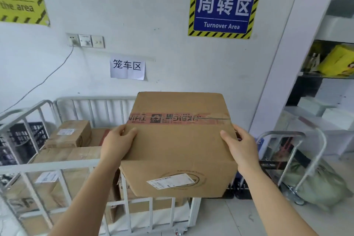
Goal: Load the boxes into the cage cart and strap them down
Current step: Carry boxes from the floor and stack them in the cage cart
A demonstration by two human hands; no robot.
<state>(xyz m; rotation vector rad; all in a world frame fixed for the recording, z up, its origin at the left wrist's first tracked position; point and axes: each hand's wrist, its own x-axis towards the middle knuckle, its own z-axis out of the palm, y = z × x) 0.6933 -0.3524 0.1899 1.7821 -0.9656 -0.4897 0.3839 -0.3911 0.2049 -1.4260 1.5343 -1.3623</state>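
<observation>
**Box held above the cage cart**

A cardboard box (178,143) is gripped at its two sides by the left hand (116,142) and right hand (240,146), thumbs on top, above the cage cart (63,165), where other boxes (69,134) are already stacked.

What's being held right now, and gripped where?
A cardboard box: left hand on its left edge, right hand on its right edge, thumbs on top.

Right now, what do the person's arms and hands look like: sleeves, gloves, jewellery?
No sleeves show anywhere up to the frame's edge. The left hand and right hand wear no gloves, and no ring, watch or wristband is visible.
</observation>
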